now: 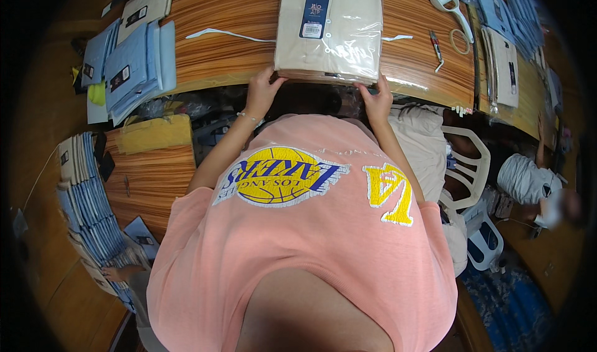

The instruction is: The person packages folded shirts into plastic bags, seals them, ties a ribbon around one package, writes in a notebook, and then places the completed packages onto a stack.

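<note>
A stack of folded beige shirts in clear plastic bags [298, 54] lies on the wood-grain table in front of me, a dark hang tag [316, 15] on its top shirt. My left hand [265, 94] grips the stack's near left corner, thumb and fingers closed at the edge. At the near right corner my right hand [375, 98] holds on the same way. Some fingertips are hidden by the stack. From beneath it a white strip [231, 35] comes out on the left, and a shorter end [397, 38] shows on the right.
Bagged blue shirts [132, 66] are piled at the left. On the right lie a white handheld scanner [454, 13], a small red-and-silver tool [437, 50], a tape roll [460, 41] and beige shirts [499, 66]. Other people sit nearby; a white plastic chair [469, 165] stands right.
</note>
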A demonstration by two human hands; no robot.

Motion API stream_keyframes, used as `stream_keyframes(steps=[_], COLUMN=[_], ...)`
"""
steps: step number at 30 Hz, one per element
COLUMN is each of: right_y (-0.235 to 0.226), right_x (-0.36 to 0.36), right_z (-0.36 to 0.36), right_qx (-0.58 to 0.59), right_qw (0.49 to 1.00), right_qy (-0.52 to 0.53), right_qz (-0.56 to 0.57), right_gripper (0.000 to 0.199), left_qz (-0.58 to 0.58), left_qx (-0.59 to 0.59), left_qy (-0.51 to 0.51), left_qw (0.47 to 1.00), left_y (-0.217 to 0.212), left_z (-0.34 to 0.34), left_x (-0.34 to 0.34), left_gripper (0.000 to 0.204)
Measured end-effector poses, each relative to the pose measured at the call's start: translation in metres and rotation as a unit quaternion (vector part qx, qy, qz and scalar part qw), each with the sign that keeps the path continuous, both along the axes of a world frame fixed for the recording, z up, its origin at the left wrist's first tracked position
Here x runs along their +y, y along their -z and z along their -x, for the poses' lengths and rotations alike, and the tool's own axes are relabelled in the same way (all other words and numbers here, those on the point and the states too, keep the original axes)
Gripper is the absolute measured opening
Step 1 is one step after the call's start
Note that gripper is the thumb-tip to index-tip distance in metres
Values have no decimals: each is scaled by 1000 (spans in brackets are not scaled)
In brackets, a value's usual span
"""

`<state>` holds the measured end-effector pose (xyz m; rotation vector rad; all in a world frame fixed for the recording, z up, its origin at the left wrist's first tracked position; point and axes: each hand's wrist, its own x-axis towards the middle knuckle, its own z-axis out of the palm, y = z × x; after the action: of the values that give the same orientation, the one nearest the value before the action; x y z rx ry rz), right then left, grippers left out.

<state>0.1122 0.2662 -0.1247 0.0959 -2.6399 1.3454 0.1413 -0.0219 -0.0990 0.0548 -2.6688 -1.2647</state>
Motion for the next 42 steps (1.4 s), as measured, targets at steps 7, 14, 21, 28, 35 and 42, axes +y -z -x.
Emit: stream_keyframes(steps=[7,14,21,28,35,42], right_y=[-27,-32,-37,-34,-55,-86], right_x=[31,54,62,87,91,110], right_z=[4,114,156,184,185,203], right_qx=[131,163,-37,-84,-116,-258], right_qw=[990,957,952,948,920,936], right_qy=[-6,-51,-131,-144,-139,-133], right_qz=[51,-234,-275,-273,-347,-201], right_gripper=[47,27,10,13,20,33], left_qz=[-25,270,235,274,189,-445], left_qx=[24,32,-168,-124,-311,-182], left_qy=[24,21,-87,-86,21,-19], left_qw=[999,962,953,950,931,877], left_y=[-33,-8,-22,-2,-37,-100], left_z=[-7,88,127,120,127,142], left_x=[-14,-57,-78,-116,-150,-120], left_gripper=[66,27,19,24,46,35])
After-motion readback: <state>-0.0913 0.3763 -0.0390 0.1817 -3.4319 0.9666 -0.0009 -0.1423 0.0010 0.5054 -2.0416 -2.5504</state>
